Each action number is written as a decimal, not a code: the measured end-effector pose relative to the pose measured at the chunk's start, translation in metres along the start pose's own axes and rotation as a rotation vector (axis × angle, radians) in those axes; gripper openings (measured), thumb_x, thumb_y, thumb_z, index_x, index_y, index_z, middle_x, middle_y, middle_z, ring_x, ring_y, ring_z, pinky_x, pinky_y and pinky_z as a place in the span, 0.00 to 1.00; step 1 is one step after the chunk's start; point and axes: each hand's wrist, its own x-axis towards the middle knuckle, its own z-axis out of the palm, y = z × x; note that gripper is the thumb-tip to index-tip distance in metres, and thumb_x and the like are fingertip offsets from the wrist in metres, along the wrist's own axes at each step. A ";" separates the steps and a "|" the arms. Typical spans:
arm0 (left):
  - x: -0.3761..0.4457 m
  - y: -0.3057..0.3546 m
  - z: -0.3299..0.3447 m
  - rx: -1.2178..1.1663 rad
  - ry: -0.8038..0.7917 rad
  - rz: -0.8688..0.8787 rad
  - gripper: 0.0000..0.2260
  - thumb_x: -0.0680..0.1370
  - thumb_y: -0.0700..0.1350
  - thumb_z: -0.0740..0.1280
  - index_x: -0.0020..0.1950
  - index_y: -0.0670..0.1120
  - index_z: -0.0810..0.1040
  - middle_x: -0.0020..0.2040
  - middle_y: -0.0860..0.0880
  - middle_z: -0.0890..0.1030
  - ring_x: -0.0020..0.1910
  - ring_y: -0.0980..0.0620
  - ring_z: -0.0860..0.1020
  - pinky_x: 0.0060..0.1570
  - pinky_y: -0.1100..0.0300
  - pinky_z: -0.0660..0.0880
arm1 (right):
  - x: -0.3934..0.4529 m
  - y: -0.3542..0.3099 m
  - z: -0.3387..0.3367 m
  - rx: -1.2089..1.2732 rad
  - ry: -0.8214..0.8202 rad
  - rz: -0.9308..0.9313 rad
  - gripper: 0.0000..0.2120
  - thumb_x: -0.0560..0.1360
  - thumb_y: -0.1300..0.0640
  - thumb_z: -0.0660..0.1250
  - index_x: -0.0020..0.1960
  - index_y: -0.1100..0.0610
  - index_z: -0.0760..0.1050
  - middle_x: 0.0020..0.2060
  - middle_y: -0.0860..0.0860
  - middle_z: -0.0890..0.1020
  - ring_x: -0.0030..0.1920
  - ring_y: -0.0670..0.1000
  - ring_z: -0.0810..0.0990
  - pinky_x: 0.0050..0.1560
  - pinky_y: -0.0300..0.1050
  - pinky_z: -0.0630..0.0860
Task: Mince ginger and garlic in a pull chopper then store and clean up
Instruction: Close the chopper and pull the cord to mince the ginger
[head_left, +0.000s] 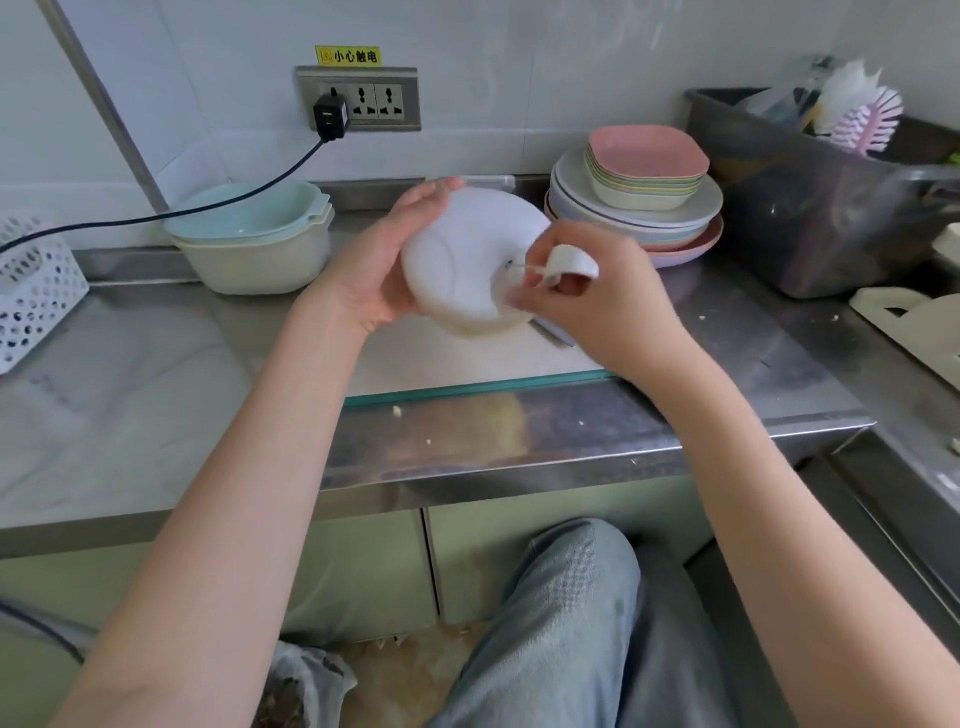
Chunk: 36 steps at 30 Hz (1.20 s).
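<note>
My left hand (379, 270) cups chopper lid (467, 265) to steady it; right hand (587, 296) pinches pull handle (571, 262), cord out, ready to yank w/ force.

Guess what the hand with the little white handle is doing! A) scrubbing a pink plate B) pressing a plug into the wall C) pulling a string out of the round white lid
C: the right hand pinches the pull handle, its cord stretched from the chopper lid that the left hand holds.

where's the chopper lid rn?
Head view, centre: chopper lid held above the counter in the left hand, left of the plate stack.
</note>
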 end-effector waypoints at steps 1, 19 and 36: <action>0.000 -0.001 0.004 0.049 0.034 -0.016 0.17 0.67 0.53 0.72 0.53 0.56 0.75 0.56 0.51 0.77 0.52 0.48 0.78 0.44 0.49 0.79 | 0.006 0.000 0.002 -0.026 0.056 0.019 0.07 0.68 0.60 0.74 0.42 0.58 0.77 0.30 0.42 0.74 0.28 0.37 0.70 0.31 0.26 0.64; 0.002 0.055 0.033 0.013 0.243 -0.110 0.11 0.75 0.57 0.62 0.46 0.51 0.76 0.42 0.45 0.81 0.46 0.44 0.80 0.51 0.50 0.75 | 0.071 -0.051 -0.014 -0.022 0.225 -0.081 0.07 0.72 0.55 0.70 0.42 0.56 0.73 0.22 0.36 0.76 0.26 0.36 0.73 0.30 0.28 0.67; -0.021 0.127 0.044 0.145 -0.084 -0.024 0.32 0.73 0.68 0.60 0.67 0.47 0.75 0.69 0.43 0.73 0.59 0.40 0.79 0.48 0.44 0.79 | 0.101 -0.103 -0.084 0.240 0.133 0.102 0.10 0.71 0.65 0.56 0.40 0.53 0.73 0.35 0.50 0.76 0.35 0.48 0.75 0.30 0.42 0.77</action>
